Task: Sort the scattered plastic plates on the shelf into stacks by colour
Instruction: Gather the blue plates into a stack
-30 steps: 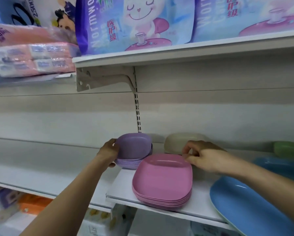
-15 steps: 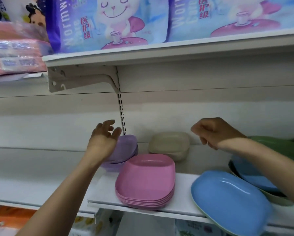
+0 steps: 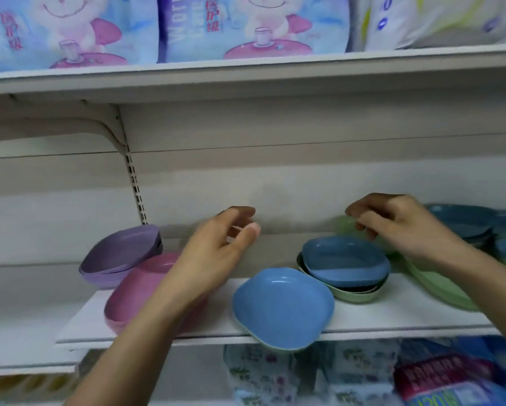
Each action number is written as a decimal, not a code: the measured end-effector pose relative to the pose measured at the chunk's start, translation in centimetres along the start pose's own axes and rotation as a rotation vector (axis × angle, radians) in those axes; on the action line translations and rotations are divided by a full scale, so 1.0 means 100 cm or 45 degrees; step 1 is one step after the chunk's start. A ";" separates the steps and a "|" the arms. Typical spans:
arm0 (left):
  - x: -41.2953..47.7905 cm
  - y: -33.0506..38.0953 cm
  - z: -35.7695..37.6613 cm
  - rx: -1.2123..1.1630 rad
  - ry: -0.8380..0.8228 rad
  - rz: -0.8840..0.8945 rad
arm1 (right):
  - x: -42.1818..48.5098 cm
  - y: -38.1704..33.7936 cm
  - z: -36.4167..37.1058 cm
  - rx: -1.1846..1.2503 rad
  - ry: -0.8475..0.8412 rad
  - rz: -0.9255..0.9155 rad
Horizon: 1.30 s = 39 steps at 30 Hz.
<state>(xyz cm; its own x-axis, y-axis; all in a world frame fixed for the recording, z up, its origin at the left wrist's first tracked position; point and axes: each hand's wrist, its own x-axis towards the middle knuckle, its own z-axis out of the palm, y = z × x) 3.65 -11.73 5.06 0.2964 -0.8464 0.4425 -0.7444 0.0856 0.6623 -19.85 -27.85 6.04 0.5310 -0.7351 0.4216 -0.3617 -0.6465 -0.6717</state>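
Left hand [image 3: 216, 253] hovers over the shelf [image 3: 392, 317] between the pink stack [image 3: 137, 288] and the front blue plate [image 3: 281, 306], fingers loose, grasping nothing. Right hand [image 3: 398, 227] is at the back, fingers curled just beside a pale green plate [image 3: 342, 227]; it is blurred, so I cannot tell if it pinches the rim or is empty. Purple stack [image 3: 120, 253] sits tilted behind the pink stack, and both look sorted.

Not sorted: front blue plate overhangs the shelf edge, with what looks like a green rim under it. Mixed pile [image 3: 354, 295] behind it has a top blue plate [image 3: 345, 259] on green ones. More green plates [image 3: 439, 285] lie far right, blue stack [image 3: 462, 218] back right.

Step in hand, my judgement: get blues off greens. To do it well: take the front blue plate first, it could slip off the edge. Pinch one rim only so the plate beneath is left behind. Lift straight up, then set it square on the blue stack so it nests, free hand steadying the pile
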 end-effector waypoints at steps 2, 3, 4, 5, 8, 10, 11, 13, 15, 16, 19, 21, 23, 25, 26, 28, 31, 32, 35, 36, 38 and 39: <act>-0.008 0.005 0.017 0.038 0.003 -0.011 | -0.013 0.014 -0.007 -0.107 -0.069 -0.052; -0.013 0.006 0.024 0.066 0.032 -0.026 | -0.019 0.020 -0.008 -0.188 -0.104 -0.072; -0.018 0.007 0.030 0.099 0.071 -0.043 | -0.023 0.025 -0.009 -0.283 -0.126 -0.075; -0.023 0.008 0.036 0.132 0.102 -0.067 | -0.026 0.028 -0.010 -0.383 -0.132 -0.065; -0.038 0.008 0.046 0.193 0.169 -0.134 | -0.025 0.030 -0.017 -0.706 -0.105 0.031; -0.052 0.010 0.050 0.244 0.252 -0.192 | -0.020 0.032 -0.020 -0.870 -0.088 0.068; -0.060 0.011 0.052 0.296 0.309 -0.242 | -0.017 0.034 -0.020 -0.928 -0.099 0.087; -0.076 0.015 0.055 0.476 0.393 -0.383 | -0.011 0.038 -0.019 -1.035 -0.195 0.147; -0.088 0.020 0.060 0.653 0.335 -0.563 | -0.005 0.041 -0.017 -1.101 -0.350 0.225; -0.090 0.022 0.063 0.722 0.269 -0.638 | -0.003 0.041 -0.016 -1.104 -0.408 0.254; -0.087 0.024 0.068 0.807 0.155 -0.746 | 0.003 0.046 -0.016 -1.075 -0.479 0.278; -0.079 0.022 0.067 0.801 0.131 -0.784 | 0.007 0.049 -0.017 -1.053 -0.497 0.298; -0.071 0.019 0.064 0.798 0.110 -0.817 | 0.011 0.051 -0.018 -1.012 -0.506 0.326; -0.064 0.018 0.060 0.829 0.092 -0.828 | 0.014 0.052 -0.020 -0.968 -0.478 0.342; -0.061 0.018 0.058 0.881 0.075 -0.826 | 0.015 0.053 -0.022 -0.960 -0.455 0.335; -0.054 0.021 0.057 1.047 0.042 -0.801 | 0.017 0.056 -0.025 -0.966 -0.422 0.312; -0.044 0.029 0.056 1.263 0.036 -0.757 | 0.019 0.059 -0.029 -0.937 -0.390 0.308; -0.041 0.032 0.056 1.311 0.043 -0.739 | 0.021 0.059 -0.030 -0.903 -0.373 0.304; -0.032 0.038 0.054 1.390 0.072 -0.666 | 0.023 0.061 -0.033 -0.822 -0.315 0.266; -0.029 0.039 0.053 1.403 0.076 -0.637 | 0.024 0.061 -0.034 -0.805 -0.302 0.252; -0.024 0.040 0.051 1.412 0.079 -0.596 | 0.026 0.062 -0.035 -0.752 -0.292 0.259; -0.022 0.040 0.051 1.407 0.081 -0.584 | 0.026 0.063 -0.035 -0.721 -0.292 0.278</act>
<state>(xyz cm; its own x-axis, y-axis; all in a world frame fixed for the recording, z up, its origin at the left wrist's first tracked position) -3.04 -12.19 3.71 0.6742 -0.6498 0.3510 -0.6638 -0.7415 -0.0976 -23.44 -34.59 5.06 0.5270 -0.8400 0.1290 -0.7947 -0.5409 -0.2754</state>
